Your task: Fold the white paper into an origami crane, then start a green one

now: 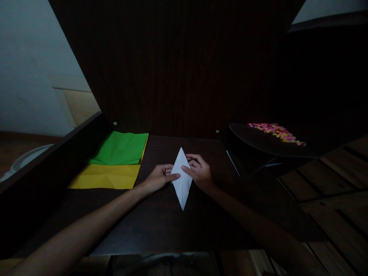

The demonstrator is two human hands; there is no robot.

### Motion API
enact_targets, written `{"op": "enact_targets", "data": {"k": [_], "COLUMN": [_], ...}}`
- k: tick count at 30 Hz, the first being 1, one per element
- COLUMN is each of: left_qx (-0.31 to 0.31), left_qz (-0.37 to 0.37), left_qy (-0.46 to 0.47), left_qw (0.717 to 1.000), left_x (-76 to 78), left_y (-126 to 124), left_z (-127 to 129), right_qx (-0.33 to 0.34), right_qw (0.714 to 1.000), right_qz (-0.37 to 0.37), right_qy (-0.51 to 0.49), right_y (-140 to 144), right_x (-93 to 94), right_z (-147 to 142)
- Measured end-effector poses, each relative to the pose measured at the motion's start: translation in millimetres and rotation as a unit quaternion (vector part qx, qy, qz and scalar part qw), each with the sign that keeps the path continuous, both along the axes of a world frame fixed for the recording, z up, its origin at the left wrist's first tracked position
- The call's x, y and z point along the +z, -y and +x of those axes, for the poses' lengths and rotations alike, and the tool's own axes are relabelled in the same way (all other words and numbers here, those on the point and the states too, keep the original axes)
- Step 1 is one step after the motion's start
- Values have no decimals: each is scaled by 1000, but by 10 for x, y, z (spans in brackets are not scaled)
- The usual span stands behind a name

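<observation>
A white sheet of paper folded into a tall diamond (182, 188) is held over the middle of the dark table, one point away from me and one towards me. My left hand (158, 178) grips its left corner, thumb on top and fingers curled beside and behind it. On the other side, my right hand (201, 172) pinches the right corner, its thumb lying across the upper face near the centre crease. Crease lines run down the paper. The fingertips behind it are partly hidden.
Creased green paper (120, 147) and yellow paper (106, 176) lie on the table (138, 222) at the left, beside a raised dark side board (57, 153). A dark upright panel (184, 69) closes off the back. Small pink and yellow pieces (276, 132) rest on a dark surface at the right.
</observation>
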State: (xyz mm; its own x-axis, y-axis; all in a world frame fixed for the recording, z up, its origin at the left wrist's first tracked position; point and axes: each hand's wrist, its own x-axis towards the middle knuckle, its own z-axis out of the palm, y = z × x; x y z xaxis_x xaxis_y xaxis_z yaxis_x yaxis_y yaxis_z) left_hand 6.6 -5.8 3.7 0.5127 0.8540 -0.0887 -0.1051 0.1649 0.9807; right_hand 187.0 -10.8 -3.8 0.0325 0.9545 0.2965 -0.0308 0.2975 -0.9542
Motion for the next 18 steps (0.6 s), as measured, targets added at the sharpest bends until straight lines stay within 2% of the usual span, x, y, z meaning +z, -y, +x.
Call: {"op": "enact_targets", "data": {"k": [3,9,18], "left_qx": [21,98,93], "left_qz": [13,47,86], "left_qy": [3,25,20], "left_qw": [1000,994,992], "left_x": [33,59,80], "left_y": [17,-41,7], "left_z": [-2,-38,-24], "right_qx": [5,84,95], "right_qw": [999,990,983], "right_qz": [-29,-111,-157], "right_qy": [-31,-11,-22], "right_y": [2,40,104], "right_x": [17,81,132], "right_z": [7,26,-14]}}
